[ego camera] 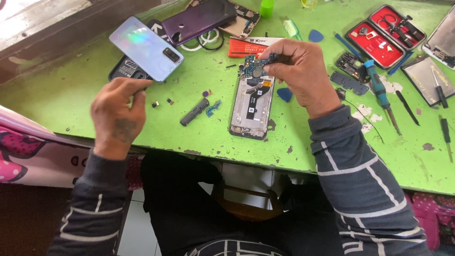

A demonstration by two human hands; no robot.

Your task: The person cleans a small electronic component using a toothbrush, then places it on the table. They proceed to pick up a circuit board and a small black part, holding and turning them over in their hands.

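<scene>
My left hand point(118, 114) holds up a pale iridescent phone back cover point(146, 48) by its lower edge, tilted above the green table's left side. My right hand point(303, 71) pinches a small dark circuit board point(256, 65) just above the top end of an opened phone frame point(251, 106), which lies flat on the table with its black flex cable showing. A small grey bar-shaped part point(194, 112) and a little blue board piece point(213, 108) lie between my hands.
Green worn table point(57, 95) with its front edge near my lap. A purple phone cover point(199, 20) and a dark phone point(124, 68) at the back left. Red tool case point(386, 35), blue-handled screwdriver point(379, 87), blue picks, black tweezers and phone screens at the right.
</scene>
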